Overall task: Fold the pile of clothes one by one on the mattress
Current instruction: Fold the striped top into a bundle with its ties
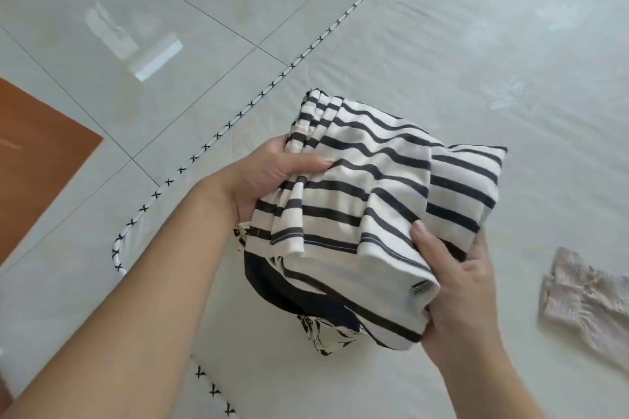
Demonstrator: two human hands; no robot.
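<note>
A folded white garment with dark stripes (381, 187) is held above the white mattress (442, 44), near its left corner. My left hand (272, 177) grips the garment's left edge, thumb on top and fingers underneath. My right hand (456, 286) grips its near right corner, thumb pressed on the top layer. Under the striped garment lies a stack of folded clothes: a dark piece (289, 296) and a white one with a black leaf print (323, 337) peek out below.
A pale knitted garment (585, 299) lies loose on the mattress at the right. The mattress edge with black-stitched piping (238, 116) runs diagonally; beyond it is glossy tiled floor (136, 27) and an orange-brown panel (30, 146) at the left.
</note>
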